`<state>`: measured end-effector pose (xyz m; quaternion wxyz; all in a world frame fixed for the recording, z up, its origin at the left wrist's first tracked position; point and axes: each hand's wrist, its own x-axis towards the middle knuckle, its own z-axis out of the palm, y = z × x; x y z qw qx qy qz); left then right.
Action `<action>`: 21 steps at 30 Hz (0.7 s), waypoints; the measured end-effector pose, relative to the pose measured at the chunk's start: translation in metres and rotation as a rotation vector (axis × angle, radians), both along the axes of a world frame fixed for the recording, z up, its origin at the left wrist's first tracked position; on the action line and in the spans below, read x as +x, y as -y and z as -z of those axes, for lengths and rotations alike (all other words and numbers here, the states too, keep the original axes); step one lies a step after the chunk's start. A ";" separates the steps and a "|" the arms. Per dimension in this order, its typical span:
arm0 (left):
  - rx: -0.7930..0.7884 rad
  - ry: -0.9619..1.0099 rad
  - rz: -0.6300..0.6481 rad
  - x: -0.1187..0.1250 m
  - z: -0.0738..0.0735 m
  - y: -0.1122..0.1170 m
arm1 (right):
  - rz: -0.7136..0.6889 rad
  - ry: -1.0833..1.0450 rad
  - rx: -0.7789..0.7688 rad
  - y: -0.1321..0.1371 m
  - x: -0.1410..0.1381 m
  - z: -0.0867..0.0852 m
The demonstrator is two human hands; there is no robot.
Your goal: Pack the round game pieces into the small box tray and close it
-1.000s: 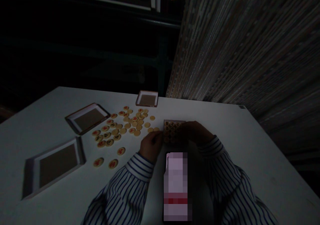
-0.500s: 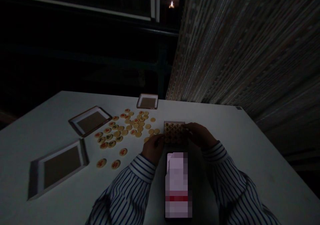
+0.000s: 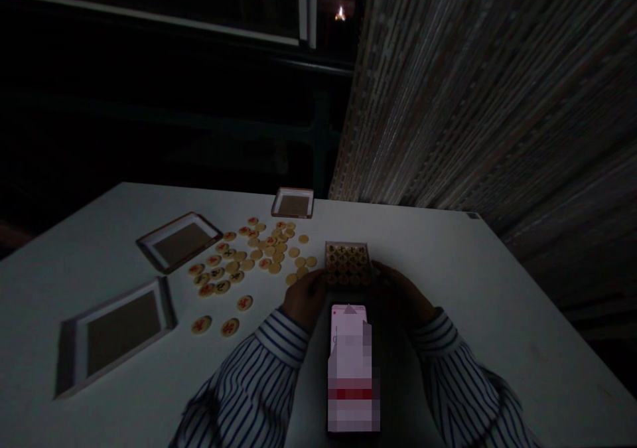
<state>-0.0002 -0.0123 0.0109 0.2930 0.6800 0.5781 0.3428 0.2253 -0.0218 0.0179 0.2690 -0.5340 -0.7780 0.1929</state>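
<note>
A small box (image 3: pixel 347 243) packed with rows of round Chinese chess pieces (image 3: pixel 348 259) rests on the table between my hands. My left hand (image 3: pixel 304 297) is closed at its near left corner, the fingers partly in shadow. Along the right side of the box lies my right hand (image 3: pixel 402 294), its fingers against the wall and dim. Just left of the box are loose Chinese chess pieces (image 3: pixel 275 268), spread over the table, several with red or black characters and others plain side up. A lit phone (image 3: pixel 351 362) lies between my forearms, its screen partly blurred out.
The white table (image 3: pixel 478 315) holds three shallow box parts: a large tray (image 3: pixel 166 302) at the near left, a tray (image 3: pixel 213 229) behind it, and a small one (image 3: pixel 309 202) at the back. A strand curtain (image 3: pixel 428 103) hangs behind the right side. The room is dark.
My right hand has slid from the far right corner of the box down toward its near right side. More of the pieces' top row shows. My left hand has barely moved.
</note>
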 end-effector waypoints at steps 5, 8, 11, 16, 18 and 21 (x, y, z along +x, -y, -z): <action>0.035 -0.019 0.004 0.000 0.002 -0.001 | 0.007 0.003 0.028 0.000 0.005 0.007; 0.059 -0.009 0.012 0.000 0.002 -0.001 | 0.036 0.075 0.062 0.000 0.005 0.006; 0.071 -0.002 0.014 0.001 0.002 0.000 | 0.100 0.132 0.081 -0.001 0.001 0.005; 0.067 -0.032 0.040 0.000 0.003 -0.002 | 0.082 0.214 0.096 -0.003 -0.004 0.003; 0.057 -0.051 0.053 -0.001 0.004 -0.002 | 0.070 0.237 0.090 -0.003 -0.005 0.002; 0.069 -0.063 0.055 -0.001 0.005 -0.003 | 0.065 0.268 0.074 -0.004 -0.005 0.000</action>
